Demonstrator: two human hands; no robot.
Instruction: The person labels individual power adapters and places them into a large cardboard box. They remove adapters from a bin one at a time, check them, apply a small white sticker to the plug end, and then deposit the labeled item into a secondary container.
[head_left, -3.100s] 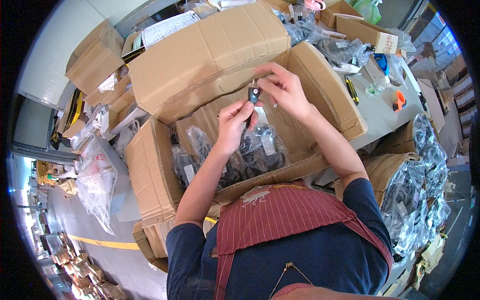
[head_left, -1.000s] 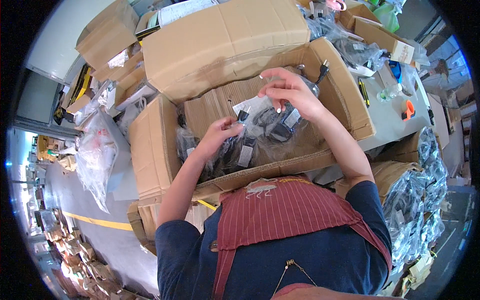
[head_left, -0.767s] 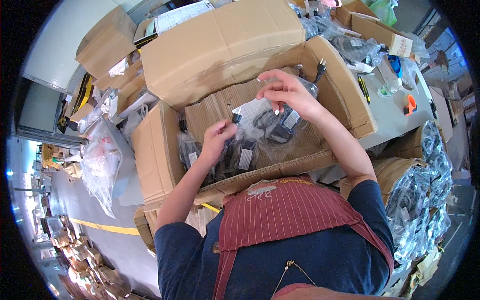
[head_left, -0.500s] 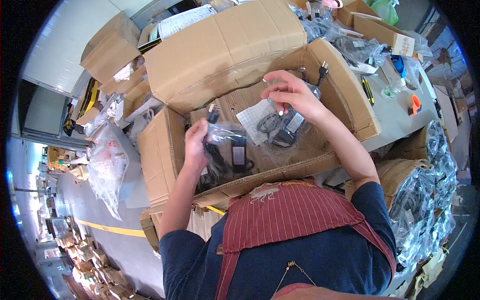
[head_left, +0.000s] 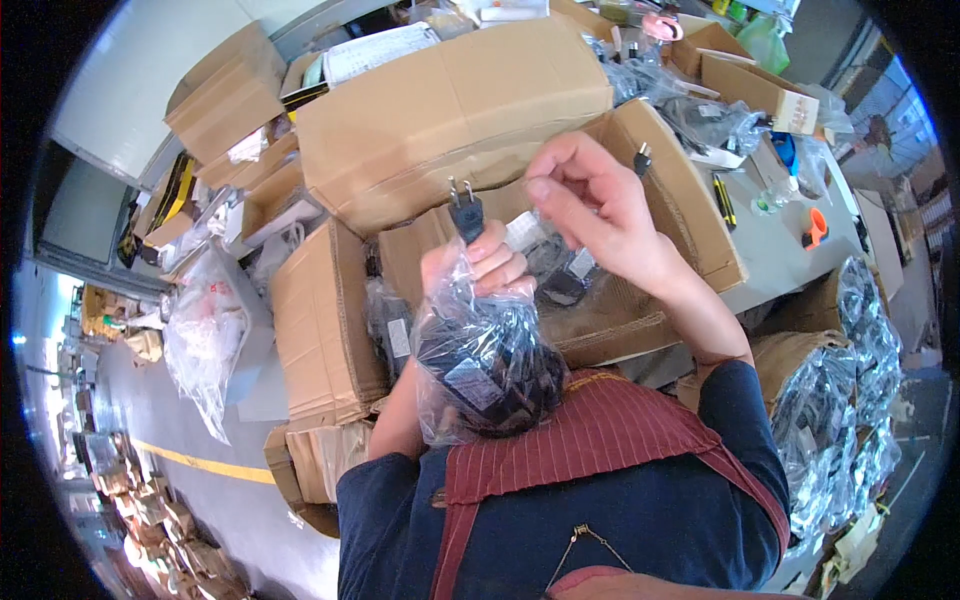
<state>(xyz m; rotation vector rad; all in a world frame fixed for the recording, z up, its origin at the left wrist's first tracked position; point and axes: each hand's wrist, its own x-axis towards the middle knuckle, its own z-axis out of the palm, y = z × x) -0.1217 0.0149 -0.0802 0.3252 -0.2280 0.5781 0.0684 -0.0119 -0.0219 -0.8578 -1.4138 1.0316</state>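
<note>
Clutching the bagged cord [head_left: 500, 365] below its stiff-looking plug [head_left: 466, 216], mid-frame, our left grip [head_left: 482, 262] bears likely slippery, sagging weight. Our right grip [head_left: 603, 208] looks half-curled, empty.

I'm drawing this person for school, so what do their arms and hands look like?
The left hand and right hand wear no gloves. Both sleeves are short, plain and dark blue. The right forearm is bare, without a watch; the left wrist is hidden.

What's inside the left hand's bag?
The clear bag holds a dark bundle and pale label; a black plug shows above the left hand. The bundle's far side and anything inside the grip are hidden.
</note>
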